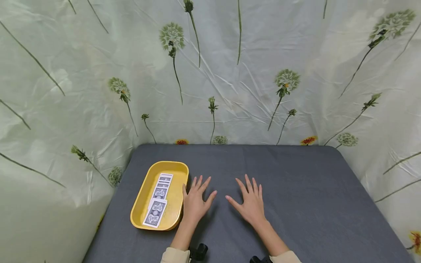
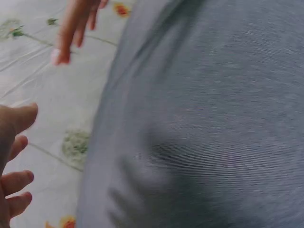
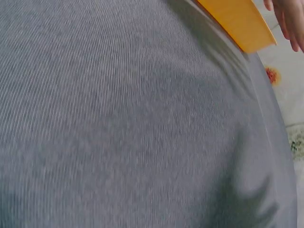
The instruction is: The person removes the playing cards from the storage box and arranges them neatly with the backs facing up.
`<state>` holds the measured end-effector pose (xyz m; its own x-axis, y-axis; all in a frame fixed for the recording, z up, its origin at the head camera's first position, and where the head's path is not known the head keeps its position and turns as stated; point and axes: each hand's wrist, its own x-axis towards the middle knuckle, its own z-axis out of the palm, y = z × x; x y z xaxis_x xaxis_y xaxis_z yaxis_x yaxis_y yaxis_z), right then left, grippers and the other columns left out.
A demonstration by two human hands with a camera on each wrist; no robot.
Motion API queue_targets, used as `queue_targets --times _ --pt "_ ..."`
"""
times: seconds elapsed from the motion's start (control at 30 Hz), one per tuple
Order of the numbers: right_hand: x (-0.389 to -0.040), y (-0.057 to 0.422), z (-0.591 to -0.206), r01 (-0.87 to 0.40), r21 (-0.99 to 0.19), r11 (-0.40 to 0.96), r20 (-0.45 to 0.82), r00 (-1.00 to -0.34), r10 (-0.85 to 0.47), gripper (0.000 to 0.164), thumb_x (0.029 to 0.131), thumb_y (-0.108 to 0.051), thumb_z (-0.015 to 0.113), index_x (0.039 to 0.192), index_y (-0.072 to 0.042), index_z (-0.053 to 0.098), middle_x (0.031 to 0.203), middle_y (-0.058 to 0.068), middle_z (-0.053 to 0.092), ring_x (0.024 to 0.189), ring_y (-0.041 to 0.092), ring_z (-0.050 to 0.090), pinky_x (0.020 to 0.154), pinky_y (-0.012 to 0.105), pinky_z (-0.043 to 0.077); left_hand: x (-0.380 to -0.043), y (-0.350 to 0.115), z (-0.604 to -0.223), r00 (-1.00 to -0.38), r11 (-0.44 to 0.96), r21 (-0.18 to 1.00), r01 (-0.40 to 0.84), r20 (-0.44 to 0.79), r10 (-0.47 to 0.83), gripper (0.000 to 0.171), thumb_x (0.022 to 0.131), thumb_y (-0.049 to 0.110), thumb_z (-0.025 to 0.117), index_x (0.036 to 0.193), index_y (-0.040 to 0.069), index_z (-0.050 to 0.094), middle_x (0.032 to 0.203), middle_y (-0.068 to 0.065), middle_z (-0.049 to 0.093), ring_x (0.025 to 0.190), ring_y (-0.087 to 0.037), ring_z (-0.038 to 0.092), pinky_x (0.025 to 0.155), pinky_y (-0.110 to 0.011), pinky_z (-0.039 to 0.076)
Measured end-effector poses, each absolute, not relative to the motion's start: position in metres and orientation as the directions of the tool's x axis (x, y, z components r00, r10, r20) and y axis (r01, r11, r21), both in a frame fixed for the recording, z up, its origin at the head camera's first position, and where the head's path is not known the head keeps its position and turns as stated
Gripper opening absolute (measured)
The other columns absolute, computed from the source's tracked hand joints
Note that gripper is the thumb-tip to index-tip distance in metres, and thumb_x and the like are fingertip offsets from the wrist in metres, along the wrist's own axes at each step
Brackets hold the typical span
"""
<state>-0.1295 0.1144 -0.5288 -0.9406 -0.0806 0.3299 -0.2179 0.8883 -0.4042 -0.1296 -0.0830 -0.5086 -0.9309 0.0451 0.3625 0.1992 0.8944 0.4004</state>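
My left hand (image 1: 195, 202) is held over the table just right of a yellow tray (image 1: 134, 212), its fingers spread and nothing in it. The right hand (image 1: 251, 206) hovers over the middle of the table, also with spread fingers and no object. Inside the tray lies an overlapping row of playing cards (image 1: 160, 191), blue-and-white patterned backs up. The nearest card (image 1: 155, 213) lies almost fully exposed at the row's near end. In the left wrist view, both the left hand (image 2: 14, 161) and the right hand (image 2: 78, 28) show empty.
Dark grey cloth covers the table (image 1: 312, 197). A pale curtain (image 1: 230, 91) printed with dandelions hangs behind and along both sides. The tray's wall (image 3: 242, 23) rises at the top of the right wrist view. Shadows of the hands fall on the cloth.
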Motion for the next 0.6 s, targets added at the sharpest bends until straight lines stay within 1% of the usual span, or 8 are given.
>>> queue_targets --times 0.1,0.17,0.23,0.3,0.37,0.4,0.5,0.6 --pt "-0.130 0.107 -0.528 -0.237 -0.413 0.879 0.334 -0.938 -0.096 0.076 0.073 -0.060 0.066 0.134 -0.019 0.048 0.144 0.016 0.036 0.131 0.041 0.031 0.103 0.061 0.021 -0.128 -0.094 -0.499 -0.907 0.859 0.480 0.175 0.418 -0.049 0.049 0.080 0.039 0.069 0.124 0.019 0.060 0.123 -0.012 0.059 0.119 -0.032 0.051 0.099 -0.062 0.025" --pt "-0.130 0.103 -0.527 -0.246 -0.418 0.874 0.328 -0.939 -0.107 0.075 0.074 -0.062 0.063 0.133 -0.018 0.049 0.143 0.015 0.037 0.130 0.040 0.032 0.103 0.060 0.022 -0.127 -0.102 -0.494 -0.882 0.832 0.530 0.162 0.456 -0.119 0.044 0.079 0.035 0.071 0.119 0.016 0.064 0.116 -0.011 0.063 0.111 -0.031 0.057 0.096 -0.059 0.032" --pt "-0.130 0.099 -0.526 -0.254 -0.423 0.870 0.319 -0.940 -0.120 0.075 0.075 -0.064 0.061 0.133 -0.019 0.049 0.143 0.015 0.037 0.130 0.039 0.033 0.103 0.059 0.023 -0.126 -0.112 -0.492 -0.853 0.811 0.567 0.148 0.488 -0.185 0.041 0.078 0.031 0.073 0.115 0.015 0.066 0.110 -0.010 0.066 0.100 -0.032 0.063 0.087 -0.053 0.042" --pt "-0.131 0.095 -0.525 -0.268 -0.427 0.863 0.319 -0.938 -0.134 0.074 0.076 -0.065 0.059 0.132 -0.018 0.049 0.142 0.015 0.037 0.129 0.039 0.034 0.103 0.059 0.023 -0.125 -0.122 -0.489 -0.825 0.803 0.583 0.124 0.510 -0.243 0.037 0.076 0.028 0.075 0.111 0.014 0.068 0.105 -0.010 0.068 0.091 -0.033 0.065 0.076 -0.049 0.047" --pt "-0.131 0.090 -0.524 -0.282 -0.427 0.859 0.322 -0.935 -0.147 0.073 0.076 -0.065 0.058 0.131 -0.018 0.050 0.141 0.015 0.038 0.127 0.039 0.036 0.102 0.059 0.024 -0.123 -0.134 -0.487 -0.802 0.793 0.602 0.088 0.516 -0.303 0.034 0.075 0.025 0.076 0.107 0.012 0.070 0.101 -0.011 0.069 0.084 -0.034 0.065 0.067 -0.047 0.048" --pt "-0.131 0.088 -0.524 -0.290 -0.427 0.856 0.325 -0.933 -0.154 0.073 0.076 -0.065 0.058 0.130 -0.017 0.051 0.140 0.015 0.039 0.126 0.038 0.037 0.102 0.058 0.025 -0.122 -0.140 -0.485 -0.791 0.787 0.614 0.068 0.514 -0.332 0.033 0.075 0.023 0.076 0.105 0.011 0.070 0.099 -0.012 0.069 0.082 -0.035 0.065 0.065 -0.047 0.048" --pt "-0.132 0.077 -0.519 -0.316 -0.424 0.849 0.331 -0.926 -0.180 0.069 0.076 -0.066 0.058 0.124 -0.016 0.054 0.134 0.014 0.044 0.121 0.036 0.041 0.101 0.055 0.028 -0.119 -0.159 -0.478 -0.762 0.756 0.654 -0.010 0.485 -0.429 0.028 0.075 0.018 0.076 0.101 0.008 0.071 0.095 -0.016 0.069 0.082 -0.038 0.064 0.064 -0.048 0.047" --pt "-0.134 0.062 -0.512 -0.357 -0.421 0.834 0.333 -0.916 -0.224 0.064 0.077 -0.065 0.058 0.117 -0.014 0.057 0.125 0.013 0.049 0.115 0.033 0.046 0.098 0.050 0.033 -0.117 -0.179 -0.473 -0.737 0.719 0.687 -0.103 0.432 -0.519 0.026 0.077 0.014 0.074 0.101 0.005 0.071 0.096 -0.019 0.068 0.084 -0.041 0.063 0.068 -0.051 0.046"
